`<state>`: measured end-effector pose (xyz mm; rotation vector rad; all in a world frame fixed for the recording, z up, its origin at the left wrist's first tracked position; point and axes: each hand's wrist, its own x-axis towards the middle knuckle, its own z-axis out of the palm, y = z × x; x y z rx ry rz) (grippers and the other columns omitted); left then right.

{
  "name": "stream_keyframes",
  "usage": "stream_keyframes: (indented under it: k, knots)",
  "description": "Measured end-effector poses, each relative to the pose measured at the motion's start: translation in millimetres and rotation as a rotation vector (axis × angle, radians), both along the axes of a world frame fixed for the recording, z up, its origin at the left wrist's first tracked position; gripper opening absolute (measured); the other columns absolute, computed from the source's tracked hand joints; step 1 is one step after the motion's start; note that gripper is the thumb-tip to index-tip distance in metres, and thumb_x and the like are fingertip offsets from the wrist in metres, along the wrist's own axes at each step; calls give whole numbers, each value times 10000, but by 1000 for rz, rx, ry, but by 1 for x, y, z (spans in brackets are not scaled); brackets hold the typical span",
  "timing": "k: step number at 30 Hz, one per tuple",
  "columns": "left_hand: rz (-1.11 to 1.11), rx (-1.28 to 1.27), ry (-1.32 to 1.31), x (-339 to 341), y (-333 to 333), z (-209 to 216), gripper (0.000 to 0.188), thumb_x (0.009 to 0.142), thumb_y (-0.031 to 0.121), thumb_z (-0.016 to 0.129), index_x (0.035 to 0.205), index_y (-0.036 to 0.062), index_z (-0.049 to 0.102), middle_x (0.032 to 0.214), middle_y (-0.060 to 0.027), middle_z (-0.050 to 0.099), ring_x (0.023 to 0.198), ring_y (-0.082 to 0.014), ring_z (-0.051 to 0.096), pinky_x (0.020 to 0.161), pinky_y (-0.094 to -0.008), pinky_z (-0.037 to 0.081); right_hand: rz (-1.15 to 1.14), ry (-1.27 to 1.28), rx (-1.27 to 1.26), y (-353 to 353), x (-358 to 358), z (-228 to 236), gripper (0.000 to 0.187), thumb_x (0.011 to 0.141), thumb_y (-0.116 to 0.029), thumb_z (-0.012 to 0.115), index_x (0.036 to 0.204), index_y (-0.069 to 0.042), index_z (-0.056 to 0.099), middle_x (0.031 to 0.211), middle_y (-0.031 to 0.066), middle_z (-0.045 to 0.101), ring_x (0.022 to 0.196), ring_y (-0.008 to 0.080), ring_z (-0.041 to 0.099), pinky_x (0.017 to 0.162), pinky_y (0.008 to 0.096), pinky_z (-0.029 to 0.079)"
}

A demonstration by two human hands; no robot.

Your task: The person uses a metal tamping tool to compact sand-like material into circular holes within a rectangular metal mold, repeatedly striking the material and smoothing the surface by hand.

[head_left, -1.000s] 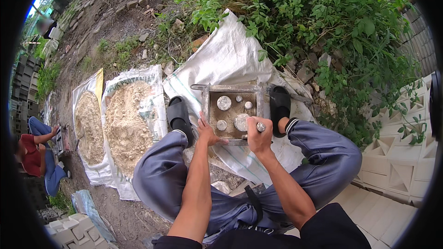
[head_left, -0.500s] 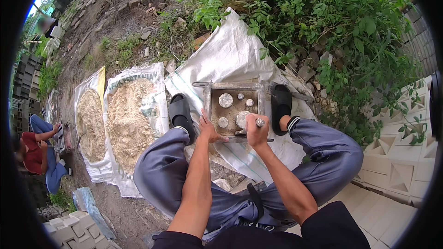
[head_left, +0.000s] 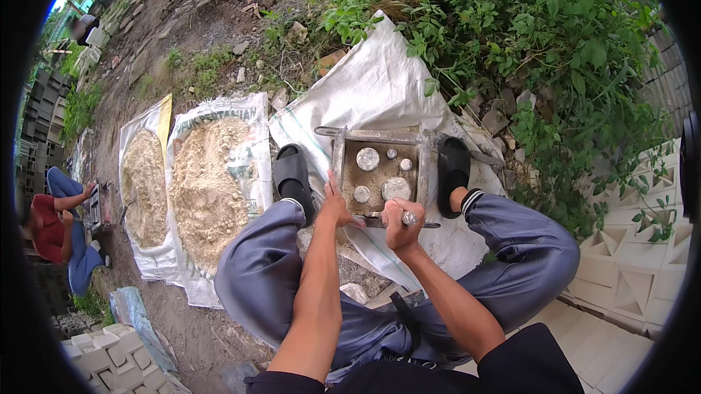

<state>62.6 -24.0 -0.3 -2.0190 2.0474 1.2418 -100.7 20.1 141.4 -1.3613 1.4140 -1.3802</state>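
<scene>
Between my feet stands a square mould frame (head_left: pixel 426 177) with a bed of grey-brown mix (head_left: pixel 377 176). Several round, whitish plugs of different sizes, among them a large round plug (head_left: pixel 396 189) near my right hand, stand in the mix. My left hand (head_left: pixel 337 208) lies against the frame's near left corner, fingers stretched out. Closed around a short hand tool (head_left: pixel 410 217), my right hand (head_left: pixel 399 230) is at the frame's near edge. Only the tool's rounded, metallic-looking end shows; its working end is hidden.
White sacking (head_left: pixel 365 76) lies under the frame. Left of my leg, two opened sacks carry pale sandy powder (head_left: pixel 208 186). Leafy plants (head_left: pixel 540 51) grow beyond. Pale patterned blocks (head_left: pixel 621 262) stand at right. Another person (head_left: pixel 55 226) sits at far left.
My right hand has drawn the tool slightly toward me, from over the mix to the near edge, baring more of the large plug. My left hand stays at the corner. The view has shifted slightly.
</scene>
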Motion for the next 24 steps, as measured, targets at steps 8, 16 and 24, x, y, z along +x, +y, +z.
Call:
stream_keyframes:
  k: [8, 16, 24]
  knots:
    - [24, 168, 2, 4, -3, 6, 1682, 350, 425, 939, 1343, 22, -358, 1507, -251, -150, 1406, -393, 115, 1137, -422, 259, 56, 75, -12, 4, 16, 29, 281, 815, -75, 479, 553, 14, 435, 489, 85, 408, 419, 163, 417, 443, 341, 307]
    - [-18, 53, 67, 15, 1, -3, 1677, 360, 298, 958, 1334, 67, -387, 1515, -277, 8, 1387, -396, 194, 1141, -402, 247, 71, 7, 50, -13, 21, 25, 256, 791, -68, 514, 563, 29, 448, 503, 176, 417, 401, 245, 437, 437, 377, 310]
    - [-39, 167, 79, 33, 1, 1, 1634, 441, 288, 943, 1307, 122, -433, 1421, -292, 330, 1297, -386, 388, 1097, -388, 321, 92, -45, 14, -17, 32, 26, 308, 812, -92, 521, 542, 14, 419, 462, 75, 410, 422, 134, 388, 437, 314, 306]
